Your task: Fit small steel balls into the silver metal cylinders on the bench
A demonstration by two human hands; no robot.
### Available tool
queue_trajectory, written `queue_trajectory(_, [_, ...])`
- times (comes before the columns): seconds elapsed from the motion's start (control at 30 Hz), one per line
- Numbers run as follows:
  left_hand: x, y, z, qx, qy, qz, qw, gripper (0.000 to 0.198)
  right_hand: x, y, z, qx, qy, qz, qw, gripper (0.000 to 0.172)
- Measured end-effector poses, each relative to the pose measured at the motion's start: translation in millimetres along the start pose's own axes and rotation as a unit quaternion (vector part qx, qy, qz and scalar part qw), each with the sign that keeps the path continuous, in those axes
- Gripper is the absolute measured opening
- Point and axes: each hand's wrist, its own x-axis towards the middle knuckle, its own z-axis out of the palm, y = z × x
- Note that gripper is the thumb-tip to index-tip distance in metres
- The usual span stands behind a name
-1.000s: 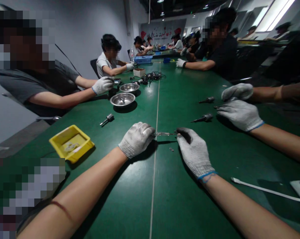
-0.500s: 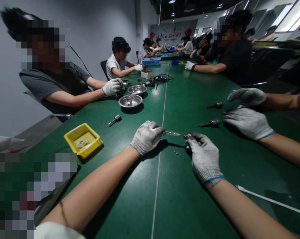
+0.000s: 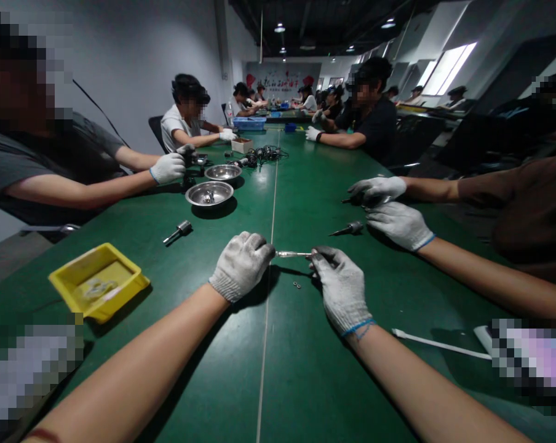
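A slim, shiny metal shaft [image 3: 294,254] runs level between my two gloved hands, just above the green table. My left hand [image 3: 242,266] is closed round its left end, the back of the white glove turned up. With fingertips pinched together, my right hand [image 3: 342,284] grips the thinner right end. Both tips of the shaft are hidden by the gloves. Below it, two tiny metal rings [image 3: 297,285] lie on the table, near my right hand.
To the left are a yellow bin [image 3: 142,282] with small pale pieces, a metal spindle-like part [image 3: 178,232] and two steel bowls [image 3: 192,197]. A co-worker's gloved hands [image 3: 400,224] are at right, beside a dark pointed part [image 3: 347,229]. A white cable [image 3: 439,344] lies near my right forearm.
My view has swung to the right, so things sit further left. Both my hands keep hold of the shaft. At right, a co-worker's hand has closed over a dark pointed part.
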Motion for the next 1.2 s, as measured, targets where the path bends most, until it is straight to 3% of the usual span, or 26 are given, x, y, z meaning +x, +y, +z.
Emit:
queue_trajectory(0.17, [-0.3, 0.4, 3.1, -0.014, -0.028, -0.028, 0.999, 0.022, 1.6, 3.6, 0.6, 0.033, -0.007, -0.022, 0.999, 0.049])
queue_trajectory(0.43, [-0.9, -1.0, 1.9, -0.015, -0.046, -0.037, 0.998, 0.02, 0.2, -1.2, 0.3, -0.014, -0.009, -0.028, 0.999, 0.047])
queue_trajectory(0.73, [-1.8, -0.6, 1.7, -0.03, -0.031, -0.03, 0.999, 0.022, 2.4, 1.2, 2.5, 0.001, 0.017, -0.007, 1.0, 0.05])
queue_trajectory(0.93, [-1.7, -0.7, 0.5, -0.09, -0.042, -0.024, 0.995, 0.024, -1.3, 1.2, 1.3, -0.019, 0.032, -0.037, 0.999, 0.047])
queue_trajectory(1.1, [-2.6, -4.1, -0.8, -0.145, -0.03, -0.066, 0.987, 0.026, -0.6, 2.1, 0.7, -0.043, 0.039, -0.048, 0.997, 0.046])
queue_trajectory(1.2, [-0.9, -4.4, -2.5, -0.175, -0.053, -0.071, 0.981, 0.022, -0.3, 2.0, 1.1, -0.044, 0.036, -0.039, 0.998, 0.045])
